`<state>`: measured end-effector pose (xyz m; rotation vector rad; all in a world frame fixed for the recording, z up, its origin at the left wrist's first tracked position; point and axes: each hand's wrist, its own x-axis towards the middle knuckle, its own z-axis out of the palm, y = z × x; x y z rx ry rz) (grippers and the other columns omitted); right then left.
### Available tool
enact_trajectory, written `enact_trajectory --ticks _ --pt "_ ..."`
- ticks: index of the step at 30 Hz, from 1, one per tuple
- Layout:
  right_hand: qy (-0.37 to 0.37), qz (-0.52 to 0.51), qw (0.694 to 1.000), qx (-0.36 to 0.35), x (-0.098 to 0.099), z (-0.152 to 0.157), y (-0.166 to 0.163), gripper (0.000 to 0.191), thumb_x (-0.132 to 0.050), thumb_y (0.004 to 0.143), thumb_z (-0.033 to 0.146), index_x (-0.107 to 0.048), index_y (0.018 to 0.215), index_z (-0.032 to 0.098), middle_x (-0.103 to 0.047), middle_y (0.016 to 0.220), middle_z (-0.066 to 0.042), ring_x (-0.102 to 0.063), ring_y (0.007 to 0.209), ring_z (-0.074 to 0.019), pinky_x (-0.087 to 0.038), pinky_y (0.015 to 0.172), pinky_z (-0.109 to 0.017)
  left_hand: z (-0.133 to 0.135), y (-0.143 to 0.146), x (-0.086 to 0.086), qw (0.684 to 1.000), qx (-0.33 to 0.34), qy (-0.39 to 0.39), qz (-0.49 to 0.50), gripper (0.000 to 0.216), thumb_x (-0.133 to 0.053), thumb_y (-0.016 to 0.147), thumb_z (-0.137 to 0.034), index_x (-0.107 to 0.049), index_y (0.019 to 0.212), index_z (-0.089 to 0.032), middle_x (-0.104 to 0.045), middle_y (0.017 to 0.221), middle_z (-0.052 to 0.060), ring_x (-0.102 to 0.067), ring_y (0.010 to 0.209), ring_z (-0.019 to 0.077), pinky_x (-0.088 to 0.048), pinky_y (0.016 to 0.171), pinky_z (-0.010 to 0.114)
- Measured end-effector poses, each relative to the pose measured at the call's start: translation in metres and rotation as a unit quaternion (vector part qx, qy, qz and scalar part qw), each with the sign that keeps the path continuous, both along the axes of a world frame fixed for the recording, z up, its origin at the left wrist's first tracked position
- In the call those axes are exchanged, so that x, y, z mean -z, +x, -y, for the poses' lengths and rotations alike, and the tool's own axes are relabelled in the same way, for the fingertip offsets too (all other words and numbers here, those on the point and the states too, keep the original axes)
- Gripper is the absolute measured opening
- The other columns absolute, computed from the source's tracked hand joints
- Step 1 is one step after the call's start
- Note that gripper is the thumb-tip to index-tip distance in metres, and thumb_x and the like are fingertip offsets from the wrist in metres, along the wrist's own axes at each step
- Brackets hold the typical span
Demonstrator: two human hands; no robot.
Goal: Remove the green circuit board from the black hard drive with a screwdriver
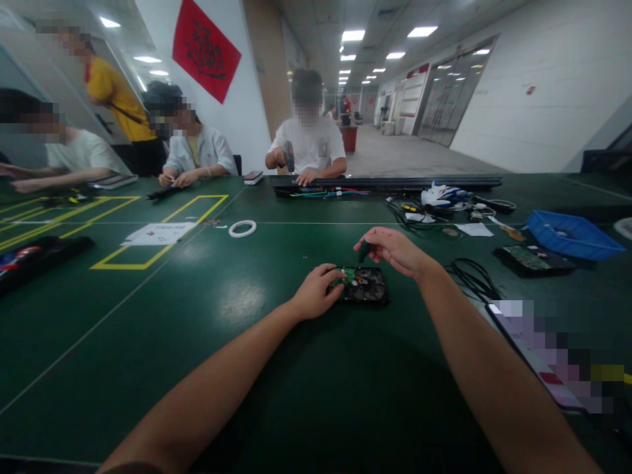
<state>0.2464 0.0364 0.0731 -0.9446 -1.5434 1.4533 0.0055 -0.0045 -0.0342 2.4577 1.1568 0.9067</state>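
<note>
A black hard drive [371, 287] with a green circuit board [347, 275] on its upper side lies on the green table in front of me. My left hand [318, 291] grips its left end, thumb at the near side and fingers over the board. Just above the drive, my right hand [390, 250] pinches the dark handle of what looks like a small screwdriver [364, 251], pointing down at the board. Its thin tip is too small to make out, so I cannot tell whether it touches.
Right of me are a coiled black cable [471, 280], another drive with a board [536, 259] and a blue tray [573, 235]. A white ring [242, 228] lies left. Across the table a person [309, 141] holds a power drill [289, 157] beside long black rails [395, 184].
</note>
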Motion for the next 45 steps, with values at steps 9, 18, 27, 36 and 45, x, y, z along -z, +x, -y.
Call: enact_trajectory --ticks 9,18,27,36,45 --pt "0.006 0.015 1.0 -0.008 0.0 0.0 0.0 0.02 -0.063 0.088 0.031 -0.071 0.099 0.016 -0.071 0.094 -0.01 -0.053 0.059 -0.0124 -0.039 0.047 -0.026 -0.001 0.0 -0.001 1.0 0.001 0.002 -0.007 0.033 -0.059 0.095 -0.032 -0.066 0.126 -0.023 -0.055 0.135 0.013 -0.053 0.128 0.0295 -0.046 0.108 0.048" --pt "-0.002 0.024 1.0 -0.009 -0.001 0.002 -0.001 0.023 -0.057 0.089 0.032 -0.073 0.09 0.015 -0.072 0.098 -0.012 -0.05 0.056 -0.0121 -0.035 0.044 -0.026 0.0 0.0 -0.001 1.0 0.004 0.004 0.002 0.032 -0.059 0.095 -0.031 -0.065 0.126 -0.024 -0.056 0.134 0.013 -0.054 0.127 0.0288 -0.045 0.108 0.047" --pt "-0.056 -0.004 0.998 -0.032 -0.004 0.006 -0.003 0.019 -0.055 0.091 0.034 -0.063 0.089 0.018 -0.075 0.106 -0.017 -0.052 0.057 -0.0143 -0.037 0.046 -0.029 -0.001 0.0 -0.001 1.0 0.002 0.002 -0.002 0.032 -0.058 0.095 -0.031 -0.065 0.126 -0.024 -0.056 0.135 0.012 -0.054 0.126 0.0283 -0.046 0.108 0.048" --pt "-0.088 -0.05 0.993 -0.057 -0.004 0.008 -0.005 0.017 -0.06 0.093 0.034 -0.059 0.102 0.02 -0.073 0.099 -0.012 -0.061 0.064 -0.0159 -0.05 0.056 -0.029 0.0 0.0 -0.002 1.0 0.001 0.005 -0.002 0.032 -0.059 0.095 -0.031 -0.065 0.126 -0.024 -0.056 0.135 0.013 -0.054 0.126 0.0289 -0.046 0.107 0.048" --pt "-0.094 -0.069 0.99 -0.082 -0.002 0.011 -0.008 0.019 -0.065 0.092 0.035 -0.06 0.101 0.019 -0.071 0.108 -0.011 -0.066 0.07 -0.0154 -0.053 0.06 -0.028 0.0 0.0 -0.002 1.0 0.004 0.009 -0.001 0.032 -0.059 0.095 -0.031 -0.065 0.126 -0.023 -0.055 0.134 0.013 -0.054 0.127 0.0288 -0.045 0.108 0.048"
